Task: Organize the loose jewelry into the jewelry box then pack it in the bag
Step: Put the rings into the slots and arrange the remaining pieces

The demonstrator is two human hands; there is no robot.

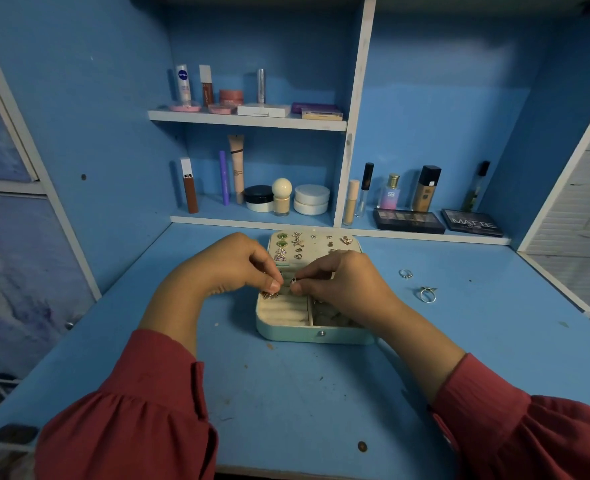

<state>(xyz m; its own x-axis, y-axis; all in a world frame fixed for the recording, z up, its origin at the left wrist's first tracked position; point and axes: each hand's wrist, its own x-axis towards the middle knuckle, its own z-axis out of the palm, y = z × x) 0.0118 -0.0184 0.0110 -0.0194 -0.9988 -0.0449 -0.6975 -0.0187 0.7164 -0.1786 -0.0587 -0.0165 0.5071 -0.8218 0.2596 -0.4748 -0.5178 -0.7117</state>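
Two hands meet over the open jewelry box (316, 332): the left hand (233, 263) and right hand (335, 277) each curl in a tight fingertip grip on one small metal ring (293, 280) above its ridged cream slots. Its pale lid (316, 245) carries pinned earrings; two thin silver rings (427, 294) lie apart on the matte blue tabletop (286, 393)

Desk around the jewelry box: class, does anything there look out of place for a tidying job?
Yes. Two rings lie loose on the bare blue desk, right of the open jewelry box, apart from it. Everything else small sits in the box, where both hands work.
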